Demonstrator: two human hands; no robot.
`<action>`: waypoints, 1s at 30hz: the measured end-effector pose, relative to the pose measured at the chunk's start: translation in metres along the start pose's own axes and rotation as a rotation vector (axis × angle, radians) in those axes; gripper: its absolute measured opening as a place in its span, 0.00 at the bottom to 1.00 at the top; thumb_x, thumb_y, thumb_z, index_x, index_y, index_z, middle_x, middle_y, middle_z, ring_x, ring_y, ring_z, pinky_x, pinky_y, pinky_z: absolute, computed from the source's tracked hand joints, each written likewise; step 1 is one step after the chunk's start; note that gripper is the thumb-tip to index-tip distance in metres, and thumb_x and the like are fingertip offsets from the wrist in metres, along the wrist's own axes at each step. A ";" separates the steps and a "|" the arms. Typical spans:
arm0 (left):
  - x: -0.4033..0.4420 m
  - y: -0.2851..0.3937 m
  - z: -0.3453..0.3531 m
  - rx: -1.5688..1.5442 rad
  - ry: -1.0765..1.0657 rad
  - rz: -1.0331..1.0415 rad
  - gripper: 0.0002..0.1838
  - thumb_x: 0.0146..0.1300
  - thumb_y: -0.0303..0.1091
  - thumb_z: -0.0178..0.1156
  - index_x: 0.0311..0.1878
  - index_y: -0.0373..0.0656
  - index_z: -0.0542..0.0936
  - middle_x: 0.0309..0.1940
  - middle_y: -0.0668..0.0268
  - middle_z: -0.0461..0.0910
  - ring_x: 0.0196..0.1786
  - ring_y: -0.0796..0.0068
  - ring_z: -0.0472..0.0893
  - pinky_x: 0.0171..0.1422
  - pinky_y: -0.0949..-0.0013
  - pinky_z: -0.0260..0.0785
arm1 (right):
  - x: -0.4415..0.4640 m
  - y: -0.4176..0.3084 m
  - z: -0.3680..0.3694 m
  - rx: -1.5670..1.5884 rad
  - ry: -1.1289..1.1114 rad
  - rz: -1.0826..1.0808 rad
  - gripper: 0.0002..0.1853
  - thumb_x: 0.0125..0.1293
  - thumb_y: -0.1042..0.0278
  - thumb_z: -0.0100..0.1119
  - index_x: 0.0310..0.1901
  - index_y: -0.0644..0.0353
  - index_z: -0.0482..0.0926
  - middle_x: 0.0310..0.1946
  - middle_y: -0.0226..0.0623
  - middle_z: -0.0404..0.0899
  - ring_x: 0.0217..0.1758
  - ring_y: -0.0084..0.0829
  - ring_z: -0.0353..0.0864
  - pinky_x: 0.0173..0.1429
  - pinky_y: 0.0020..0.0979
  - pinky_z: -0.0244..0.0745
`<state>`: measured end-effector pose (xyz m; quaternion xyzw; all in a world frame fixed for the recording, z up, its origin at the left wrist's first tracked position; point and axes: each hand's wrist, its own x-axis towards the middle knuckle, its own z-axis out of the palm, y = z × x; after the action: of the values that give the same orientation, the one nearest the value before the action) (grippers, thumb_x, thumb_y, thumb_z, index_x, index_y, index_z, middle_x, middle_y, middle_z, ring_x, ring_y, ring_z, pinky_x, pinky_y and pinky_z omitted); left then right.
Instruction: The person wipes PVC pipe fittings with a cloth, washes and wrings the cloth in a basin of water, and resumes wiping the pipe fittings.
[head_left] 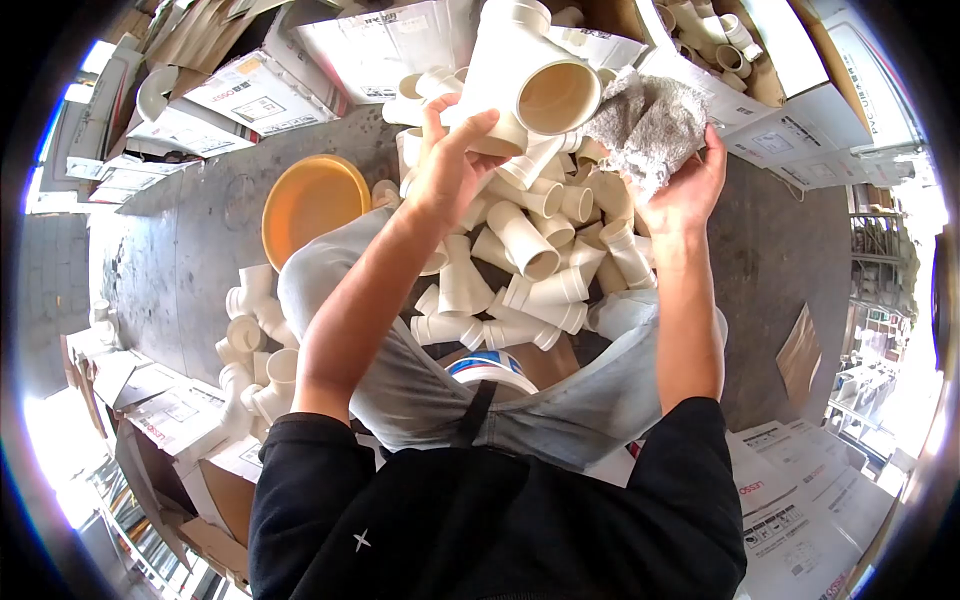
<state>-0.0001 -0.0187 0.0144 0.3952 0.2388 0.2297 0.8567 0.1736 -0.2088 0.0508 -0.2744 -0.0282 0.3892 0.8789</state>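
Note:
A large white plastic pipe fitting [497,58] with a branch is held up over the pile, one wide round opening turned toward me. My left hand [452,160] grips its lower end, thumb and fingers around the rim. In my right hand [688,190] is a bunched grey rag [650,118], close beside the fitting's wide opening. Below both hands, many smaller cream pipe fittings [522,240] lie heaped on the floor between my legs.
An orange basin [315,208] stands on the floor at left. More fittings [270,385] lie near my left leg. Printed cardboard boxes [262,92] line the far side, and an open carton [790,60] at right holds fittings. Flattened cardboard [800,490] lies at lower right.

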 end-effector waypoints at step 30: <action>-0.002 -0.021 0.000 0.167 0.150 -0.005 0.35 0.72 0.40 0.64 0.78 0.44 0.62 0.63 0.56 0.77 0.61 0.60 0.82 0.66 0.50 0.76 | -0.024 0.069 0.016 -0.846 -0.247 -0.084 0.32 0.59 0.79 0.63 0.68 0.63 0.71 0.59 0.48 0.80 0.55 0.40 0.85 0.58 0.39 0.83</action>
<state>0.0025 -0.0318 -0.0019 0.4463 0.3215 0.2359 0.8011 0.1070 -0.1803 0.0338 -0.5601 -0.3009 0.3372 0.6943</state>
